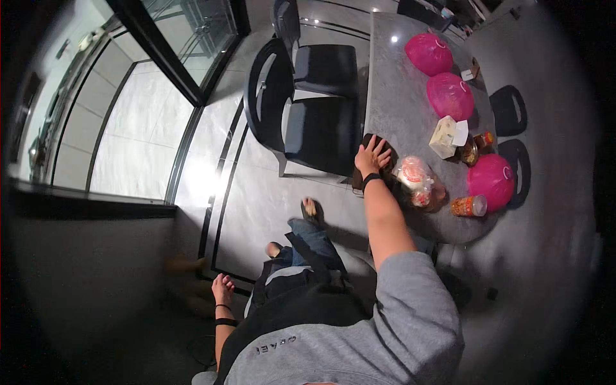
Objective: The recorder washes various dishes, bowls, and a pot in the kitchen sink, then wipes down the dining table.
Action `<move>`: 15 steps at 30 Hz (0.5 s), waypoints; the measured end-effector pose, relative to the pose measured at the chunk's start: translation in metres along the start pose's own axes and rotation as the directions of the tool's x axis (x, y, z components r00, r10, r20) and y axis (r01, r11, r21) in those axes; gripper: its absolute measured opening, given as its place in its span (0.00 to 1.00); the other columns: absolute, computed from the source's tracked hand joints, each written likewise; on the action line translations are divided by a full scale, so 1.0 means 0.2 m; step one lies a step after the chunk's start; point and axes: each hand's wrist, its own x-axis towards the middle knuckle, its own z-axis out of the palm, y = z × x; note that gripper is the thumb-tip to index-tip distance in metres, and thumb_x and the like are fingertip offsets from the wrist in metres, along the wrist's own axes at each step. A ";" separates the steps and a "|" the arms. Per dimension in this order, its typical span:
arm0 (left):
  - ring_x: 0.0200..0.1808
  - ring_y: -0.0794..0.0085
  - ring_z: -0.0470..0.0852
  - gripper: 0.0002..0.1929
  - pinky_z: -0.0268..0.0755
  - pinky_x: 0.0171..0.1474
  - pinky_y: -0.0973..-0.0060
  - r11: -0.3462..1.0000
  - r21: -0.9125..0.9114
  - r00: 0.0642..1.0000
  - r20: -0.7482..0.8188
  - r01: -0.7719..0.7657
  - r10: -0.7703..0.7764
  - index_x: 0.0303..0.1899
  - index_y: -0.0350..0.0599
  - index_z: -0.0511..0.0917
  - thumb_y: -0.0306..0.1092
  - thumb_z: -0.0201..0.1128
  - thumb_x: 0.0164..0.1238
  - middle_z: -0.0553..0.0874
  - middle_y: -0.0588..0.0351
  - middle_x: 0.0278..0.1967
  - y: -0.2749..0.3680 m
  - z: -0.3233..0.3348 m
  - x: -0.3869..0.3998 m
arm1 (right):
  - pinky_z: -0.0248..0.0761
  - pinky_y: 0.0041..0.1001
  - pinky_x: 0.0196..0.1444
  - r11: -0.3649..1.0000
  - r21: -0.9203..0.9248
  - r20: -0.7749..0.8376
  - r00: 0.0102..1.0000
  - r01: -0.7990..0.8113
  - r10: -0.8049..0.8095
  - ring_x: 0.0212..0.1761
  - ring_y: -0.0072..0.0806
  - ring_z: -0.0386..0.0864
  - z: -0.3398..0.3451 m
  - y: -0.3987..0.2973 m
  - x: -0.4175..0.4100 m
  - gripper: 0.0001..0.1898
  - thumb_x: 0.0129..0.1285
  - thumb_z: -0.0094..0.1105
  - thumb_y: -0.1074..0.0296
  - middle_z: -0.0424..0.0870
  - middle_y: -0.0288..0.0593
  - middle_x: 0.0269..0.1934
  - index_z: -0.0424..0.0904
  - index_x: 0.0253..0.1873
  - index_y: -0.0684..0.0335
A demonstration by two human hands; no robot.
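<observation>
At the near left corner of the grey dining table, my right hand (373,155) lies palm down with spread fingers on a dark brown item (357,182); my hand and arm partly cover it, and its kind is unclear. Just right of that hand sits a clear plastic bag (414,175) with pale contents and red print. My left hand (223,288) hangs low beside my body, fingers loosely curled, with nothing visible in it. A black band circles each wrist.
On the grey table (394,91) are pink domed covers (450,96), a tissue box (442,138), glass jars (469,153) and an orange-labelled plastic jar (464,206). Black chairs (320,130) line its left side. A black-framed glass door (192,57) stands further left.
</observation>
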 end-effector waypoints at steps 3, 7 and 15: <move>0.18 0.76 0.72 0.09 0.65 0.20 0.79 1.000 0.011 1.000 0.022 0.005 -0.005 0.33 0.49 0.68 0.42 0.51 0.64 0.74 0.64 0.19 0.04 0.07 0.13 | 0.26 0.51 0.65 1.000 0.013 -0.041 0.999 -0.027 0.027 0.68 0.59 0.34 0.01 -0.09 0.22 0.30 0.63 0.39 0.50 0.37 0.48 0.69 0.44 0.68 0.48; 0.20 0.72 0.72 0.12 0.66 0.24 0.77 0.989 -0.084 0.988 0.100 0.124 -0.116 0.28 0.47 0.68 0.43 0.47 0.66 0.72 0.61 0.18 0.06 0.26 0.16 | 0.27 0.51 0.65 0.995 -0.047 -0.126 0.989 -0.090 0.083 0.67 0.59 0.36 0.00 -0.18 0.59 0.29 0.64 0.39 0.51 0.39 0.48 0.69 0.45 0.68 0.49; 0.36 0.66 0.79 0.24 0.70 0.40 0.74 0.957 0.290 0.999 0.035 0.004 -0.015 0.42 0.36 0.73 0.52 0.45 0.67 0.80 0.52 0.32 -0.10 0.13 0.48 | 0.34 0.52 0.64 0.993 -0.106 -0.227 0.974 -0.055 0.030 0.67 0.58 0.42 0.06 -0.53 1.51 0.28 0.64 0.39 0.50 0.45 0.46 0.68 0.48 0.67 0.46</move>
